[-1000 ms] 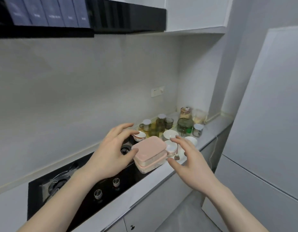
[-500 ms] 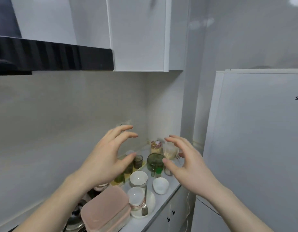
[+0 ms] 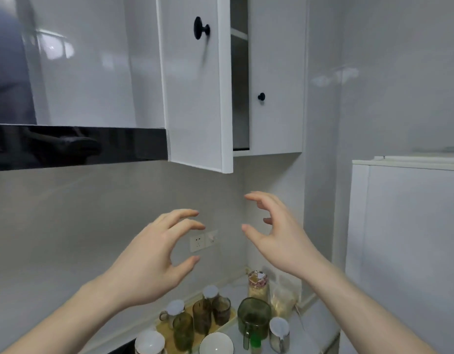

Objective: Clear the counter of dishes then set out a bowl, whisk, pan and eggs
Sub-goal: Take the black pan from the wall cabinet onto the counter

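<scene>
Both my hands are raised in front of the backsplash, empty, with fingers curled apart. My left hand [image 3: 159, 254] is lower and my right hand [image 3: 277, 233] is higher, under the wall cupboard. The cupboard's left door [image 3: 195, 98] with a black knob [image 3: 201, 28] stands ajar, showing a dark gap [image 3: 240, 85] with a shelf inside. On the counter at the bottom edge sit two white bowls [image 3: 216, 344] [image 3: 150, 341], several green glasses [image 3: 201, 316] and a green glass jug [image 3: 254, 319]. No whisk, pan or eggs are in view.
A black range hood [image 3: 78, 146] hangs at the left. Lidded jars [image 3: 258, 286] and a small lidded cup [image 3: 279, 330] stand in the counter corner. A wall socket [image 3: 204, 240] is behind my hands. A white fridge [image 3: 404, 238] stands at the right.
My view has tilted up from the hob and the pink lidded box to the wall cupboard. Both hands have risen from around the box, empty, toward the cupboard, whose left door now shows ajar.
</scene>
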{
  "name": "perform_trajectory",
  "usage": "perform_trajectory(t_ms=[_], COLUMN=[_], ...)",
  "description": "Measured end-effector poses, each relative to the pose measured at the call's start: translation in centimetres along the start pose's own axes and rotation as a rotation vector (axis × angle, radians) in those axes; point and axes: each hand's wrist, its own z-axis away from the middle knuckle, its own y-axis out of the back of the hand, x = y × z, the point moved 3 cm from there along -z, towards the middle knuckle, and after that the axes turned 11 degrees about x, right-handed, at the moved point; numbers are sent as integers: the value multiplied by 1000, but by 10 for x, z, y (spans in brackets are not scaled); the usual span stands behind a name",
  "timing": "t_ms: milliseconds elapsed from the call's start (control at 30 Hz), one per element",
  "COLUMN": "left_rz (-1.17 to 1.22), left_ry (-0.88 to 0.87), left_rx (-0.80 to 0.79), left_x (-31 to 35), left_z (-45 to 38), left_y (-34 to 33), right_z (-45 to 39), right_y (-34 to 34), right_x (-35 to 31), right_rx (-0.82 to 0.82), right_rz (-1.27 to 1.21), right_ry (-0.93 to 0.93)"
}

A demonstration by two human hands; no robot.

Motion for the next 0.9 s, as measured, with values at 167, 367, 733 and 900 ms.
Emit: perform_trajectory(t_ms=[167, 367, 733, 900], left_rz=[-80, -129, -354, -472], left_ry=[47, 189, 311, 405], left_rx=[-19, 15, 142, 118], left_x=[15, 21, -27, -59], left_z=[-43, -109, -234, -271], left_y=[-39, -92, -118, -122], right_z=[-65, -151, -265, -303], right_y=[2, -12, -51, -54], right_x=[43, 88, 95, 87], right_rx=[22, 101, 75, -14], right_rz=[-111, -213, -116, 20], right_ry=[57, 48, 41, 44])
